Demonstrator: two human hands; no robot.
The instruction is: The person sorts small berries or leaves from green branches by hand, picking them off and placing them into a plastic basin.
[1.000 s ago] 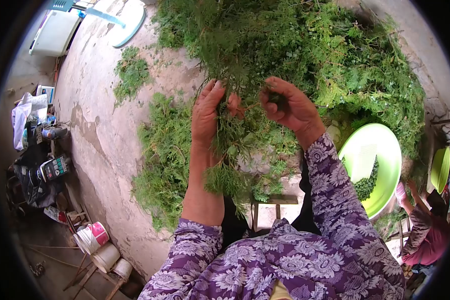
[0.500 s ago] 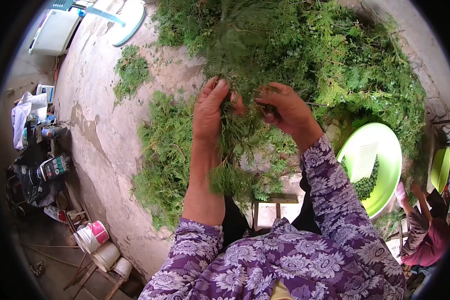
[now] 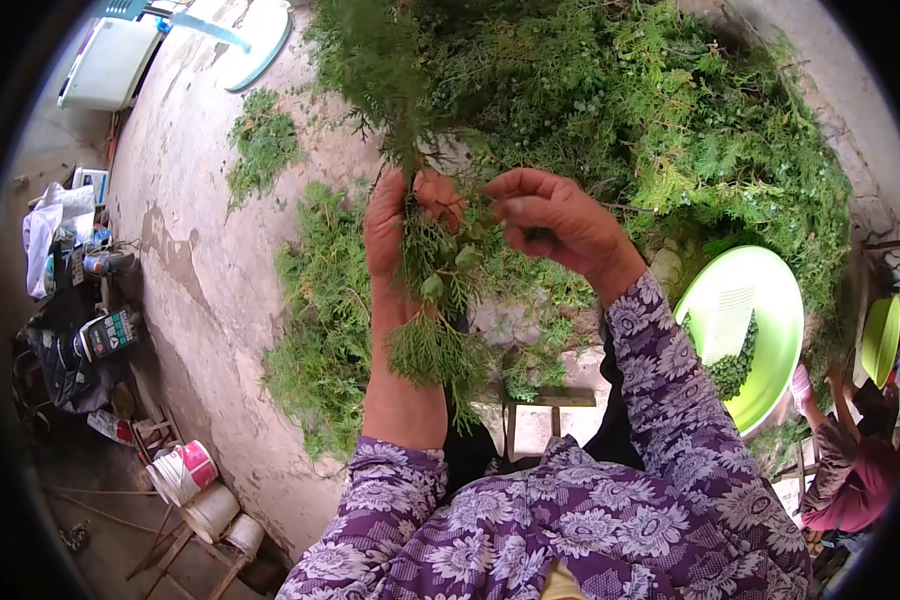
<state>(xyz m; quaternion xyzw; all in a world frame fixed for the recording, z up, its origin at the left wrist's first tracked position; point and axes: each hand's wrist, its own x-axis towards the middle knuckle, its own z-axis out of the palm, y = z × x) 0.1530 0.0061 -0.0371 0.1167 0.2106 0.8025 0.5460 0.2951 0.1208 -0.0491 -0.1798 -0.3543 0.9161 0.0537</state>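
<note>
My left hand (image 3: 408, 215) is closed around the stem of a leafy evergreen sprig (image 3: 430, 350), probably cypress or arborvitae. Its upper foliage rises above the fist, blurred, and its lower sprays hang past my wrist. Small pale green cones (image 3: 433, 287) show on the hanging part. To the right of the sprig is my right hand (image 3: 565, 222), its fingers bent and apart, the fingertips close to the foliage. Nothing shows between those fingers, though the palm is hidden from view.
A large heap of cut evergreen branches (image 3: 610, 110) covers the ground ahead. A lime-green basin (image 3: 785, 340) with small green cones stands right of my arm. Another person (image 3: 850, 460) sits at far right. White buckets (image 3: 210, 512) and bags line the left side. A fan base (image 3: 260, 50) stands upper left.
The sprig and my left hand have shifted left, and more of its hanging cones show. My right hand has drawn apart from the left, its fingers looser.
</note>
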